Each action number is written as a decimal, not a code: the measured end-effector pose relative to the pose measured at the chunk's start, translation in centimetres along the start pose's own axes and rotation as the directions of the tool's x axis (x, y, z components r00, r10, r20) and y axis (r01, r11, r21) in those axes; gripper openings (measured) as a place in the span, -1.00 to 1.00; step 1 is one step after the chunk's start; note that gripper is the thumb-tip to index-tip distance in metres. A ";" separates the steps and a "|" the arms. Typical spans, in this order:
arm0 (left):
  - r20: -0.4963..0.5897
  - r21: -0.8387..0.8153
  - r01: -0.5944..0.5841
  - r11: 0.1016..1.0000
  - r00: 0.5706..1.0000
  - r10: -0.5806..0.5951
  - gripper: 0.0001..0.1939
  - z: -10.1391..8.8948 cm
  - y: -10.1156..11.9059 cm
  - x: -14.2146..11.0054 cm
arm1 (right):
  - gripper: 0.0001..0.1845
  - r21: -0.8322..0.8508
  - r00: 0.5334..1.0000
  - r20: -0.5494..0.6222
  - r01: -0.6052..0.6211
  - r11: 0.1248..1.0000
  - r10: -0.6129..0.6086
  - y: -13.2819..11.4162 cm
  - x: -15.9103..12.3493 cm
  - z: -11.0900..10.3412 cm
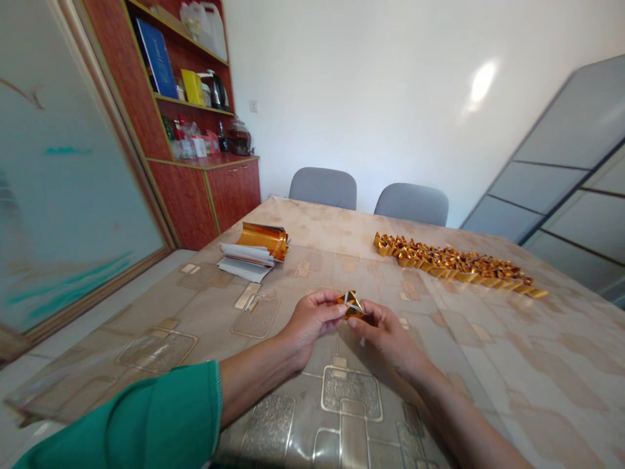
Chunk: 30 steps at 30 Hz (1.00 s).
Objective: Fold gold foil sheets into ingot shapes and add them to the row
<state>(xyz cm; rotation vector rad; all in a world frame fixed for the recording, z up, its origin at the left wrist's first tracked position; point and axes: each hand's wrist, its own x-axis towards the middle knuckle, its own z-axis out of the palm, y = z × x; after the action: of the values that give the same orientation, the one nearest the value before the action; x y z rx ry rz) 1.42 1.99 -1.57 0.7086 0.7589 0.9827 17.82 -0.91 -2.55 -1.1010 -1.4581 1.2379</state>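
Between both hands, just above the table, is a small piece of folded gold foil paper (353, 303) with some white edges showing. My left hand (315, 319) pinches its left side between thumb and fingers. On the right side, my right hand (383, 331) grips it with the thumb in front and the fingers curled behind. Farther off to the left lies a stack of gold foil sheets (263, 241), curled, with white paper sides showing. A long cluster of folded gold foil pieces (454, 264) stretches across the right part of the table.
A patterned plastic cloth covers the table (351, 397). Two grey chairs (323, 187) stand at its far side, against a white wall. At the back left is a reddish wooden cabinet (234, 192) with bottles, a kettle and jars. A frosted glass door (63, 182) is on the left.
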 end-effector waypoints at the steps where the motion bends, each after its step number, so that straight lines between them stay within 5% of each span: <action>1: 0.005 0.000 0.000 1.000 1.000 0.000 -0.68 0.0 0.0 0.0 | -0.63 -0.006 1.000 -0.006 0.021 1.000 -0.021 0.0 0.0 0.1; 9: 0.049 0.069 -0.085 0.994 0.995 0.081 -0.73 0.0 -0.1 0.0 | -0.49 -0.122 0.998 -0.059 0.026 0.992 -0.033 -1.1 -0.2 -0.3; 20: 0.103 0.000 0.005 1.000 0.995 -0.005 -0.65 0.1 0.0 -0.1 | -0.50 -0.110 0.988 -0.139 0.045 0.993 -0.060 -1.3 -0.1 -0.3; 30: 0.090 0.207 -0.159 0.965 0.986 0.143 -0.74 0.6 -0.1 -0.6 | -0.57 -0.079 0.982 -0.165 0.080 0.994 -0.092 -2.1 -0.3 0.4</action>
<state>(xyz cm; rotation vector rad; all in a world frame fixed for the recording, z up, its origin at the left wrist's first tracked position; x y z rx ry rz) 1.72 1.35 -1.20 0.9974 0.7604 1.0159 17.35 -1.52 -0.54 -1.1501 -1.4147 1.0137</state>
